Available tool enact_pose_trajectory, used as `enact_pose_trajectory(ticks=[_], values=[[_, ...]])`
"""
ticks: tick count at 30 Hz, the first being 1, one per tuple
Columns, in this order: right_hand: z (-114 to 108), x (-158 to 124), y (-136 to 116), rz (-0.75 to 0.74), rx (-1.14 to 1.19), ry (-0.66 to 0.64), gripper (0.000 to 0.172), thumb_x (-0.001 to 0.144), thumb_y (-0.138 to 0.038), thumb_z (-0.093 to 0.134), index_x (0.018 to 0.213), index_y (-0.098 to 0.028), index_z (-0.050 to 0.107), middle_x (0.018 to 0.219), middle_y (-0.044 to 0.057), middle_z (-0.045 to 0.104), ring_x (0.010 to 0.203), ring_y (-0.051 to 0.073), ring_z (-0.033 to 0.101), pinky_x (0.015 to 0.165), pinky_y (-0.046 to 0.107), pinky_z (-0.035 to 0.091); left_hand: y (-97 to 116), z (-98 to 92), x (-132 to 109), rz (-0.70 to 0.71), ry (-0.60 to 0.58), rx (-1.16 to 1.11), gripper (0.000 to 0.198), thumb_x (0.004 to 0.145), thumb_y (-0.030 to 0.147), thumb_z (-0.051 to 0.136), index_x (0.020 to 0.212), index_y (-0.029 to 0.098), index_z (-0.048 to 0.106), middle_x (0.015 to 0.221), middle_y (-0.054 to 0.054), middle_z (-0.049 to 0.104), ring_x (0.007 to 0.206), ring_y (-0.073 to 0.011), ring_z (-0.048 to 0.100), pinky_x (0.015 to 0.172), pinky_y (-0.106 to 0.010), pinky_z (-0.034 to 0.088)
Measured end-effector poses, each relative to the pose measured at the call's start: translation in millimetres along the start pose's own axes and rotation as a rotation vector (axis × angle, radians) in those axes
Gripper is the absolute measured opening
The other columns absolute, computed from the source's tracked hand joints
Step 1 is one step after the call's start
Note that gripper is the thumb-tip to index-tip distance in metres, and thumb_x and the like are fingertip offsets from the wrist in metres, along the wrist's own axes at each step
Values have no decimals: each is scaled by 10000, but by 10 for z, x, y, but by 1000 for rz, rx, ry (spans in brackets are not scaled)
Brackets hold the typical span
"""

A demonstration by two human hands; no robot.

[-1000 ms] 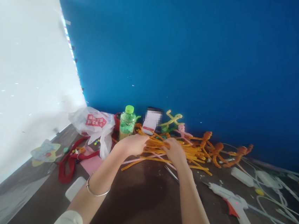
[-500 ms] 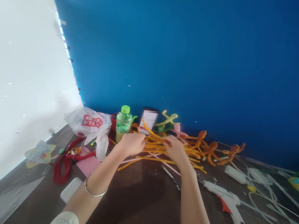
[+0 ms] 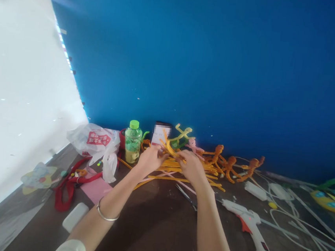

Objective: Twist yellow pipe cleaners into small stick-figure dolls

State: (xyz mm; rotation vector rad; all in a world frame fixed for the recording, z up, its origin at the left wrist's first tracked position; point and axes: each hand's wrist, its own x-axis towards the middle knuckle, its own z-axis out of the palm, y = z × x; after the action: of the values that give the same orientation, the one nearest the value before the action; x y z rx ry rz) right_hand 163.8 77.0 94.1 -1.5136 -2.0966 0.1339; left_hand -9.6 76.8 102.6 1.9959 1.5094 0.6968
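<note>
My left hand and my right hand come together over a pile of orange pipe cleaners on the dark table. Between them a few yellow-orange pipe cleaners stand up at a slant, bent near my fingertips. Both hands have their fingers closed round these stems, though the exact grip is partly hidden. Pale pink pipe cleaners lie crossed beneath the pile. Just below sits a pair of scissors.
A green-capped bottle and plastic bag stand left. Pipe-cleaner figures line the back before the blue wall. At right are a glue gun and white cables. A white case lies front left.
My hands have turned and come closer together at the fingertips. The held pipe cleaners now stand more upright and bent. The whole view has shifted slightly.
</note>
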Motion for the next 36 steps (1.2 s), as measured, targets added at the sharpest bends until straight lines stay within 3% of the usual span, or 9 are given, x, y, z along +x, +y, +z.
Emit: enact_pose_trajectory(ticks=[5, 8, 11, 14, 20, 23, 28, 32, 36], values=[[-298, -69, -105, 111, 146, 354, 187, 772, -324, 551, 782, -172, 660, 829, 81, 671, 762, 226, 599, 672, 319, 447, 2, -92, -50, -63, -64, 141, 229, 780, 380, 464, 807, 223, 627, 821, -45, 681, 782, -215, 618, 671, -299, 442], [-549, -161, -240, 271, 343, 547, 250, 710, -396, 628, 793, -164, 669, 702, 54, 668, 627, 200, 608, 580, 300, 464, -9, -188, -60, 19, -43, 76, 239, 788, 362, 457, 838, 205, 629, 829, -59, 680, 765, -199, 615, 667, -278, 438], [-692, -223, -381, 365, 633, 637, 260, 669, -400, 676, 768, -160, 659, 618, 25, 644, 575, 169, 606, 555, 277, 480, 34, -299, -96, 127, -5, -59, 319, 819, 391, 403, 847, 171, 633, 818, -74, 670, 755, -186, 606, 665, -266, 435], [-678, -215, -465, 386, 918, 592, 263, 639, -378, 711, 771, -160, 647, 600, 3, 629, 499, 123, 576, 504, 244, 474, 154, -367, -178, 248, -73, -272, 363, 837, 408, 376, 897, 154, 628, 873, -66, 658, 811, -177, 590, 679, -251, 434], [-397, -208, -409, 398, 1172, 411, 236, 615, -348, 736, 668, -143, 632, 532, -9, 588, 451, 85, 519, 455, 202, 439, 224, -182, -361, 293, -499, -562, 409, 817, 453, 432, 1004, 118, 576, 754, -54, 613, 604, -123, 541, 546, -227, 405], [-245, -373, -295, 428, 1176, 329, 238, 617, -346, 733, 641, -134, 627, 504, -9, 562, 458, 89, 501, 460, 211, 433, 49, -33, -449, 305, -424, -475, 411, 859, 434, 342, 929, 127, 606, 673, -39, 580, 581, -125, 504, 546, -236, 385], [-19, -810, -143, 566, 1197, 305, 225, 611, -325, 739, 657, -128, 639, 540, 11, 590, 520, 112, 540, 502, 218, 452, -338, 85, -636, 276, -259, -356, 355, 859, 387, 364, 1102, 181, 520, 956, -60, 597, 790, -157, 535, 685, -251, 397], [128, -1070, -96, 609, 1322, 347, 199, 593, -282, 757, 701, -157, 645, 598, -3, 617, 559, 95, 568, 519, 185, 462, -550, 80, -770, 244, -308, -236, 340, 857, 387, 359, 777, 150, 590, 635, 0, 548, 589, -112, 477, 580, -223, 353], [151, -1201, -37, 626, 1419, 395, 186, 580, -248, 765, 708, -185, 646, 615, -25, 615, 566, 83, 581, 526, 170, 480, -660, 49, -805, 210, -329, -326, 406, 845, 393, 381, 571, 136, 534, 550, 15, 502, 523, -78, 435, 532, -199, 325]])
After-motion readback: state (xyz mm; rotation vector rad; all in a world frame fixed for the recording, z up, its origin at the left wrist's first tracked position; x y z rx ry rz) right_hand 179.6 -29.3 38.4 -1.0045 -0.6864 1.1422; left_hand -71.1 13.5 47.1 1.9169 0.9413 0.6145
